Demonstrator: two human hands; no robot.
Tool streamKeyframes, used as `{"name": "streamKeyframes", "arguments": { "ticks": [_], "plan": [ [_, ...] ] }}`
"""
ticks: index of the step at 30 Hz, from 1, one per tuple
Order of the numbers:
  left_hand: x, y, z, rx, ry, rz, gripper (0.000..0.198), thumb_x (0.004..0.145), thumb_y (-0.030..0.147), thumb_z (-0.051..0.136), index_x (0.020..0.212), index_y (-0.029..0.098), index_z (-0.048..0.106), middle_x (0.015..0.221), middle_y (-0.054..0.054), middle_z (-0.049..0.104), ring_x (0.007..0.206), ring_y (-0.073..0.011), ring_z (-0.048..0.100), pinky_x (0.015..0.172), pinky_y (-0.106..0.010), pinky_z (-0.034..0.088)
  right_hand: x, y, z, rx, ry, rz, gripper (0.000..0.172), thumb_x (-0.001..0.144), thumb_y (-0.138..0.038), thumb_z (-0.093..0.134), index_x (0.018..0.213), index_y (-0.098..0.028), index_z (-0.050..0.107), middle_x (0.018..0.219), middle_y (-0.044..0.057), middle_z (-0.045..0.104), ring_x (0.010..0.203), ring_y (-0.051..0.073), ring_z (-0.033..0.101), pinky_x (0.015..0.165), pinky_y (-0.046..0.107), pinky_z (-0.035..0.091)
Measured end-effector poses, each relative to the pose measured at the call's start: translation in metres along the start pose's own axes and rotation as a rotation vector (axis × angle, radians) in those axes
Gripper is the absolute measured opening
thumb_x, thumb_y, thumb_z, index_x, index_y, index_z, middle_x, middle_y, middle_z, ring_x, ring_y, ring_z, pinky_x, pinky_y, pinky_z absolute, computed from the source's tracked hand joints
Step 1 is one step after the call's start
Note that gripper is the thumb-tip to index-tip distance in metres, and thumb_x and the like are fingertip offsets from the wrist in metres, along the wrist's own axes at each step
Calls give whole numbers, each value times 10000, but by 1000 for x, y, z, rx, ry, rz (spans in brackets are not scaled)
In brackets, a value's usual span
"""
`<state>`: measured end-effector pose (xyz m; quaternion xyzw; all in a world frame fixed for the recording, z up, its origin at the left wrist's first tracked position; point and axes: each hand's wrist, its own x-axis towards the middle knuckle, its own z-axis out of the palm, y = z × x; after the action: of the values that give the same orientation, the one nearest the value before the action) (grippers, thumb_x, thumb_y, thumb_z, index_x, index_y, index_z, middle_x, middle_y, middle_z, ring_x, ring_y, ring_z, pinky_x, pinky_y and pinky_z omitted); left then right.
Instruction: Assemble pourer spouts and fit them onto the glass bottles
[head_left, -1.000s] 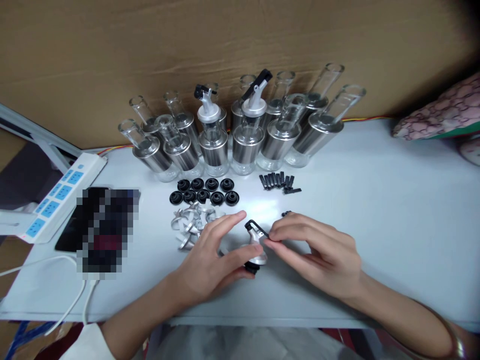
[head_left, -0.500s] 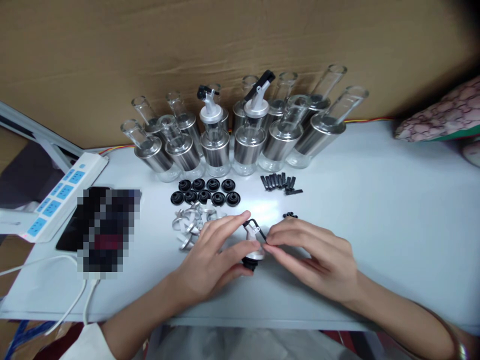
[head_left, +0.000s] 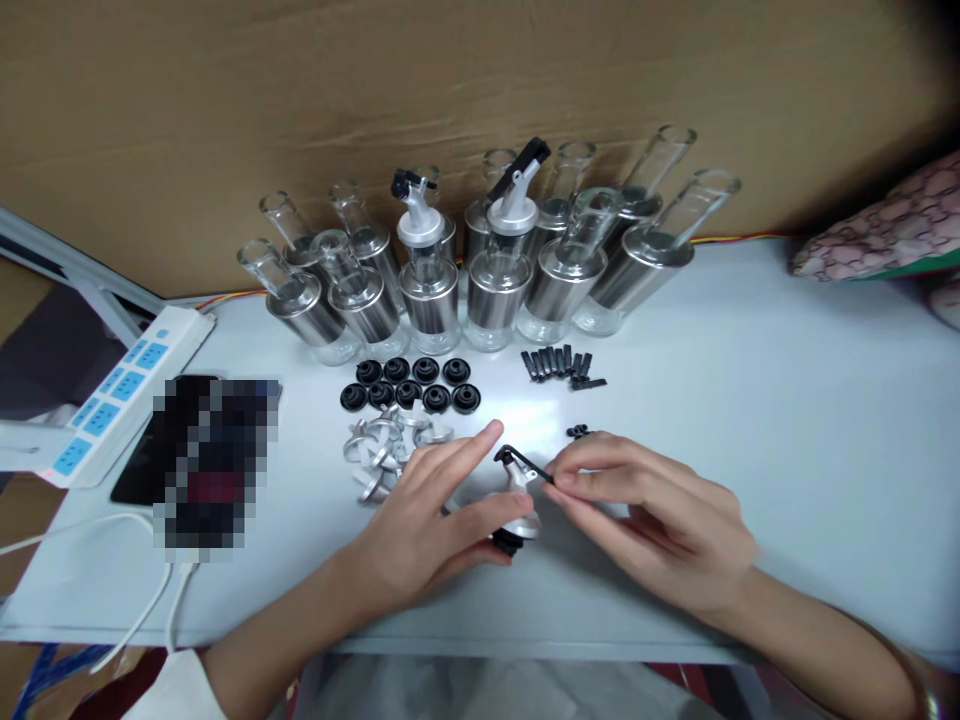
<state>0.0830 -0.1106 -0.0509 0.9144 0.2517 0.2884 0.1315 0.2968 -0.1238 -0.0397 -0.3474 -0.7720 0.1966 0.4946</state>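
Near the table's front, my left hand (head_left: 450, 510) holds a silver pourer spout (head_left: 517, 500) with a black stopper base, gripping it between thumb and fingers while the index finger points up and away. The spout leans slightly. My right hand (head_left: 652, 510) pinches the end of a thin black lever (head_left: 531, 464), whose other end sits at the tip of the spout. Just left of my left hand lies a pile of silver spouts (head_left: 382, 440). Behind it are rows of black stoppers (head_left: 426, 371). Small black pieces (head_left: 578, 431) lie just beyond my right hand.
Several glass bottles with metal sleeves (head_left: 364, 305) stand at the back, two topped with pourers (head_left: 422, 225). Black lever strips (head_left: 551, 362) lie before them. At left are a power strip (head_left: 112, 400), a dark phone (head_left: 150, 450) and white cables (head_left: 176, 590). A cardboard wall (head_left: 450, 80) rises behind.
Both hands have shifted slightly right and toward me with the pourer spout. My left index finger has come away from the spout's tip, and the lever now slants lower to the right.
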Motion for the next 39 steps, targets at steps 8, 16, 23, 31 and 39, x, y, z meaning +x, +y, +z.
{"name": "streamKeyframes", "arguments": {
  "ticks": [8, 16, 23, 31, 39],
  "plan": [
    [0, -1, -2, 22, 12, 2, 262, 943, 364, 419, 1121, 191, 506, 1334, -169, 448, 1202, -216, 462, 938, -335, 413, -1, 3, 0, -12, -2, -6, 247, 762, 36, 602, 881, -178, 571, 757, 48, 633, 679, 139, 627, 573, 269, 528],
    [1, 1, -3, 38, 21, 11, 242, 955, 337, 399, 1110, 173, 485, 1286, -186, 483, 1156, -206, 499, 908, -333, 438, 0, 4, 0, 7, -51, -21, 222, 781, 9, 602, 909, -170, 574, 784, 60, 638, 701, 144, 623, 602, 285, 537],
    [0, 2, -2, 26, 40, -9, 217, 952, 319, 415, 1086, 177, 510, 1224, -155, 521, 1049, -190, 552, 893, -334, 462, -2, 5, 2, 12, -50, -28, 230, 776, 20, 605, 908, -164, 568, 778, 57, 634, 709, 145, 621, 604, 273, 528],
    [-2, 2, -2, -3, 53, -20, 244, 954, 330, 417, 1075, 164, 548, 1217, -129, 492, 969, -166, 560, 851, -303, 484, 1, 7, 2, -49, -146, 38, 308, 825, -388, 648, 1007, -180, 514, 888, 93, 652, 827, 201, 640, 693, 336, 538],
    [-2, 2, 0, -57, 89, -51, 216, 937, 294, 468, 1067, 151, 563, 1174, -113, 487, 879, -130, 561, 812, -264, 509, 0, 8, 4, -38, -245, 85, 329, 842, -430, 611, 1019, -166, 525, 883, 92, 664, 815, 200, 628, 693, 326, 513]
  ]
}}
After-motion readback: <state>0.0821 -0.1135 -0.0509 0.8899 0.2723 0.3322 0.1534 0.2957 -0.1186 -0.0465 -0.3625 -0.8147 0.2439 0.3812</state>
